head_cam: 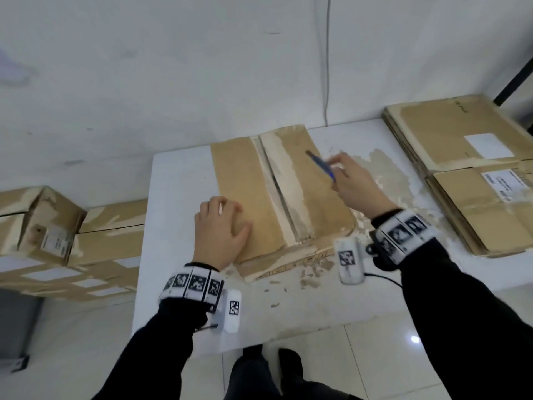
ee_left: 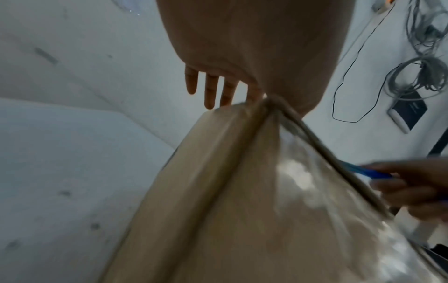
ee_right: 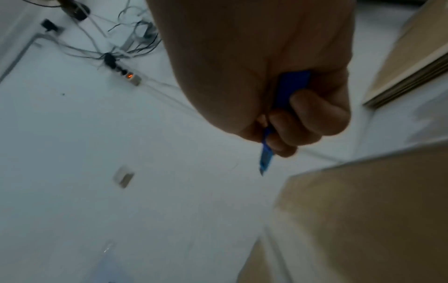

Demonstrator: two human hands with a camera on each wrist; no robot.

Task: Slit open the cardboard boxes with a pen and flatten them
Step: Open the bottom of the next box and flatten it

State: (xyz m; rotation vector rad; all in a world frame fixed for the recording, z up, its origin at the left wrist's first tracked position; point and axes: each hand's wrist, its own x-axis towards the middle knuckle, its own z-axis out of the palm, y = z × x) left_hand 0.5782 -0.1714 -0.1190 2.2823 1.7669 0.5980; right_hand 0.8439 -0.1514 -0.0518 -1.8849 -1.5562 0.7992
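A brown cardboard box [head_cam: 253, 180] lies on the white table [head_cam: 173, 197], its taped middle seam [head_cam: 281, 186] split open along its length. My left hand [head_cam: 220, 226] rests on the box's near left part with straight fingers [ee_left: 209, 90]. My right hand [head_cam: 352, 180] hovers over the box's right side and grips a blue pen [head_cam: 321, 166], tip pointing to the far left. In the right wrist view the curled fingers [ee_right: 312, 113] wrap the blue pen [ee_right: 267, 151]. The box [ee_left: 242, 191] fills the left wrist view, with the pen [ee_left: 363, 170] at its right edge.
A stack of flattened boxes [head_cam: 467, 168] lies on the table's right end. Several taped boxes [head_cam: 57, 235] are piled on the floor at the left. Torn tape scraps [head_cam: 311, 275] litter the table's near part. Cables and a power strip [ee_right: 128, 74] lie behind.
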